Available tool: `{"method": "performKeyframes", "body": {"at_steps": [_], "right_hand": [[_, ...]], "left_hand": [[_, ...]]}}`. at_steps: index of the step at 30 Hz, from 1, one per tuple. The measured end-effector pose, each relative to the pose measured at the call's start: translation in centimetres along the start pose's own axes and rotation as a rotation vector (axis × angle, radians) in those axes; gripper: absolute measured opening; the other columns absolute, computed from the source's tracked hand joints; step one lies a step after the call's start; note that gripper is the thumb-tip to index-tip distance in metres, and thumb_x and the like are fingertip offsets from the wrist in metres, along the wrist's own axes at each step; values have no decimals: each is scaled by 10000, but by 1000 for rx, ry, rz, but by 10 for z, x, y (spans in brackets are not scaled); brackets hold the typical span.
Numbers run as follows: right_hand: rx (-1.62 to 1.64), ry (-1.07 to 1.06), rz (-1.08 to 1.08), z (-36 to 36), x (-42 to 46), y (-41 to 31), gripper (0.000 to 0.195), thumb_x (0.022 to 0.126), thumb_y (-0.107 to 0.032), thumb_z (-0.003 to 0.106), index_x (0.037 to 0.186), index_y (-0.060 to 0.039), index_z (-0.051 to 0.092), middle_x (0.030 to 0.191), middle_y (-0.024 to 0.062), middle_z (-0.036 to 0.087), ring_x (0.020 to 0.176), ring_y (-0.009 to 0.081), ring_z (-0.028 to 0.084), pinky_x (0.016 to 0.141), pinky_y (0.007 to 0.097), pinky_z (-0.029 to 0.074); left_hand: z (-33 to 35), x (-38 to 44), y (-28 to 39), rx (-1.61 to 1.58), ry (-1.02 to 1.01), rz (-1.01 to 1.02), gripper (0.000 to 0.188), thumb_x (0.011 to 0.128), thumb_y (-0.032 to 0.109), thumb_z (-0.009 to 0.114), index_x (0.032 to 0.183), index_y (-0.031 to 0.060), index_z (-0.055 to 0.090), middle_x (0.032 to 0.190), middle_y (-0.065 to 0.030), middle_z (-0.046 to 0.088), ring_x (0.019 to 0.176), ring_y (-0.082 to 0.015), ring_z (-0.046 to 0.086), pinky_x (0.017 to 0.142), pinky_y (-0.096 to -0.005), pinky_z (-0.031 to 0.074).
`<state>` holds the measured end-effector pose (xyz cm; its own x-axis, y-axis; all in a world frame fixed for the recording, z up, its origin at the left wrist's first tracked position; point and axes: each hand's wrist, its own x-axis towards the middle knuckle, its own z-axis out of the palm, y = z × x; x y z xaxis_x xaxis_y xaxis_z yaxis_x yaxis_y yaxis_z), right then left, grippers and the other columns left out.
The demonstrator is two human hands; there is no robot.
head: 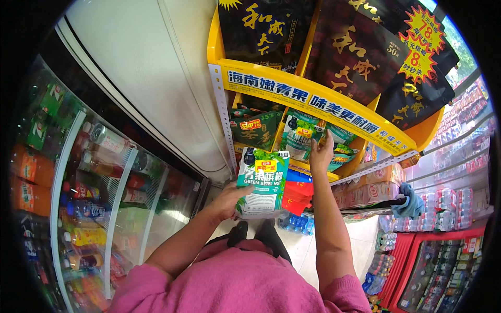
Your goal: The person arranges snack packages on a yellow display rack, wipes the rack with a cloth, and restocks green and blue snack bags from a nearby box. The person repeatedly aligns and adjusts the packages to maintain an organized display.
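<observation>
My left hand point(229, 199) grips the lower left edge of a green-and-white betel nut pouch point(263, 211), held upright with its printed front towards me. My right hand point(323, 153) reaches into the lower shelf of a yellow display rack point(216, 41). Its thumb and fingers are at the right edge of a matching shelved pouch point(298, 146); whether they pinch it is hard to see. Dark green pouches point(256, 131) fill the compartment to the left. More teal pouches point(340, 150) lie to the right, partly behind my hand.
Large black pouches point(266, 29) stand on the rack's upper shelf. Along the left runs a glass-fronted drinks cooler point(70, 156). Red packets point(297, 195) and wrapped bottles point(296, 223) are below the rack. At right are stacked cartons point(372, 191), a blue cloth point(408, 201) and a red cooler point(403, 270).
</observation>
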<state>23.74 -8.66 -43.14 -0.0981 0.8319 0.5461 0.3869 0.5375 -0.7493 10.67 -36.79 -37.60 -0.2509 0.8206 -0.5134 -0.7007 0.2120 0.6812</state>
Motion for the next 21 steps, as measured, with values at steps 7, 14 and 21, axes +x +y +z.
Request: {"method": "performKeyframes", "body": {"at_steps": [7,14,21], "right_hand": [[353,-717,-183,-71,8,-87,230,936,-168,642,1021,40,687,946,136,686,798,187,630,711,298,489],[482,-887,300,-110,12,-78,229,946,-165,634,855,44,652,663,3,566,644,73,455,589,271,412],[784,-912,673,-131,13,-67,223,962,-180,628,922,31,687,807,-34,642,722,37,516,642,226,436]], "left_hand": [[14,9,-6,224,-57,-24,322,929,205,636,1200,31,623,1102,-71,678,958,-180,650,823,-332,520],[65,14,-5,389,-237,-6,307,958,203,605,1197,10,626,1112,-59,677,953,-144,635,832,-299,506],[76,33,-13,501,-274,-7,283,955,176,609,1186,16,639,1100,-49,673,964,-125,621,864,-291,495]]}}
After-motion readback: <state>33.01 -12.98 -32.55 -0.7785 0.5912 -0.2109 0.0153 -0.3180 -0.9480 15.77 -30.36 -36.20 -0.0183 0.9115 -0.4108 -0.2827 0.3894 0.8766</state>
